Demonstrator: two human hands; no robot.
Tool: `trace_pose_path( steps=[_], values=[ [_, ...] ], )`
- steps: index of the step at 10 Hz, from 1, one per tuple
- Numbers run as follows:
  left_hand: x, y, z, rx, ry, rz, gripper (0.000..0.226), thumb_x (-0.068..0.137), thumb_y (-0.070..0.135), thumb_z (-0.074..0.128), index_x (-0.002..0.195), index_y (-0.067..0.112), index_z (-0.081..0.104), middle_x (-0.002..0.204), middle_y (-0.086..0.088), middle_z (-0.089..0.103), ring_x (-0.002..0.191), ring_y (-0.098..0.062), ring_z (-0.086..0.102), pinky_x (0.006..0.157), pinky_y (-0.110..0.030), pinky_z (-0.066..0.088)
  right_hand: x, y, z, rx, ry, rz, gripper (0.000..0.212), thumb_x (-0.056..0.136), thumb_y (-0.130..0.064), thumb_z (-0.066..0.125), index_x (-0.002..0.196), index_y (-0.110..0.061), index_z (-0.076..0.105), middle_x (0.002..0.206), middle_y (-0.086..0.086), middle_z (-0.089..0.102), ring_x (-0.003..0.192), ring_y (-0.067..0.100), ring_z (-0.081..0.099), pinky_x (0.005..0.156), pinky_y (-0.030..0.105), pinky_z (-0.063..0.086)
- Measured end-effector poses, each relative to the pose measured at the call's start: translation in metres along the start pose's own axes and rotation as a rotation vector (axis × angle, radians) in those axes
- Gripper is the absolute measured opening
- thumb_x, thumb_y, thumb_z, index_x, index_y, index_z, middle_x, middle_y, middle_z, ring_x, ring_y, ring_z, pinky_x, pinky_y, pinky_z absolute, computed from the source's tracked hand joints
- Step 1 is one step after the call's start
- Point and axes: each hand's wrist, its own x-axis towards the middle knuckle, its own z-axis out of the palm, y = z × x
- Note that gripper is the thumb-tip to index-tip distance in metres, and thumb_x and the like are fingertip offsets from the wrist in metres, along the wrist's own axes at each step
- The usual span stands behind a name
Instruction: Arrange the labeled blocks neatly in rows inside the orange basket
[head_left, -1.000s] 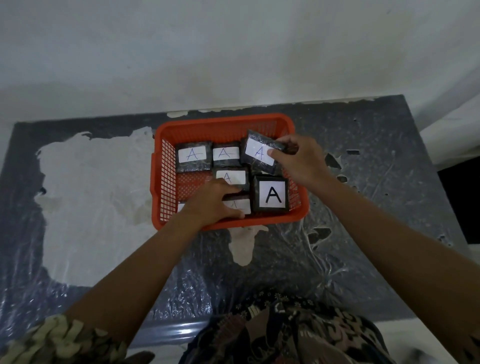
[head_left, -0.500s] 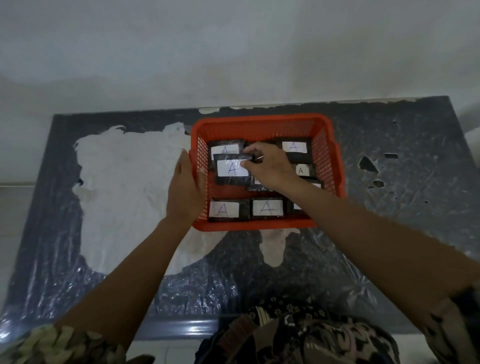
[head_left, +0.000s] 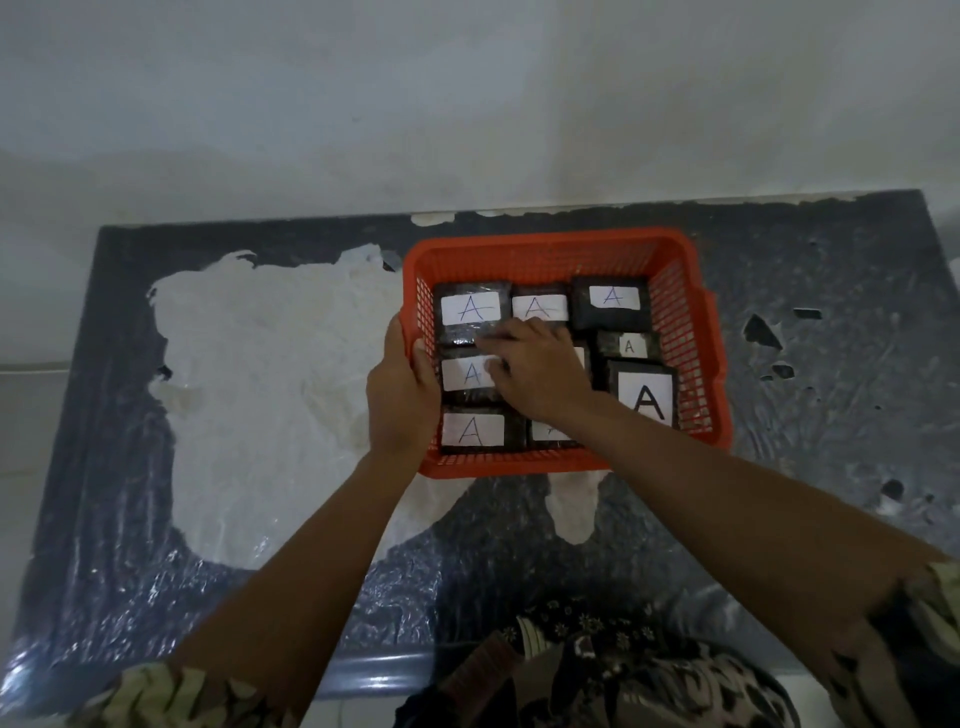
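— What's the orange basket (head_left: 566, 249) like?

— Plastic, rectangular, rounded corners, with slotted mesh walls. The labeled blocks (head_left: 615, 309) inside are dark and flat, wrapped in glossy film, each with a white paper label bearing a letter A. Most letters are thin pen strokes; the block at the near right (head_left: 645, 393) has a bold printed A on a square label.

— How do they lie?

— Three across the far row, side by side. Below them are a left block (head_left: 467, 375) in the middle row, a small one at the right (head_left: 628, 345), and two along the near wall, one partly hidden under the forearm.

— And the hands?

— The left hand (head_left: 402, 387) grips the basket's left wall, thumb inside the rim. The right hand (head_left: 537, 371) lies palm down in the middle of the basket, fingers spread onto the left middle block; whether it pinches that block or only presses it, I cannot tell.

— The surface?

— A dark table (head_left: 810, 395) under crinkled clear plastic, its coating peeled to a big pale patch (head_left: 270, 374) left of the basket. A plain pale wall (head_left: 467, 104) stands behind.
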Motion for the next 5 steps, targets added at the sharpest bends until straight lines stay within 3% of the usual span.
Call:
trace_pose_path(
  steps=[1,2,3,4,5],
  values=[
    [-0.001,0.001,0.0,0.013,0.006,-0.008,0.038,0.104,0.031,0.032,0.138,0.016,0.037,0.113,0.003,0.061,0.074,0.007,0.053,0.063,0.004,0.038,-0.009,-0.005,0.01,-0.175,-0.026,-0.039,0.046,0.097,-0.037,0.05,0.14,-0.023,0.05,0.145,0.007,0.041,0.133,0.029,0.036,0.104,0.05,0.03],
    [-0.001,0.001,0.0,0.011,0.015,0.002,0.037,0.104,0.03,0.033,0.138,0.016,0.037,0.109,0.01,0.056,0.072,0.013,0.051,0.062,0.004,0.038,-0.011,-0.004,0.011,-0.153,-0.009,-0.049,0.047,0.097,-0.038,0.051,0.141,-0.024,0.049,0.144,0.005,0.045,0.133,0.028,0.038,0.104,0.049,0.031],
    [0.001,0.001,-0.001,0.031,0.005,0.001,0.038,0.104,0.031,0.032,0.138,0.015,0.036,0.112,0.005,0.06,0.076,0.006,0.056,0.066,0.0,0.043,-0.016,0.002,-0.001,-0.045,0.016,-0.04,0.048,0.092,-0.039,0.059,0.137,-0.022,0.055,0.141,0.002,0.05,0.132,0.024,0.041,0.104,0.048,0.033],
    [-0.002,0.005,-0.005,0.087,-0.03,-0.015,0.049,0.103,0.036,0.031,0.146,0.013,0.026,0.132,-0.008,0.054,0.107,-0.019,0.06,0.091,-0.032,0.052,-0.032,0.013,-0.015,0.043,0.132,-0.051,0.046,0.09,-0.033,0.063,0.134,-0.019,0.059,0.138,0.004,0.055,0.13,0.025,0.046,0.104,0.048,0.037],
    [0.0,0.028,-0.012,0.186,0.025,0.069,0.057,0.101,0.039,0.035,0.149,0.012,0.017,0.151,-0.013,0.032,0.134,-0.029,0.038,0.105,-0.048,0.039,-0.043,0.029,-0.046,0.006,0.274,-0.009,0.042,0.093,-0.032,0.059,0.133,-0.018,0.058,0.139,0.007,0.054,0.13,0.025,0.048,0.107,0.047,0.036]
  ],
)
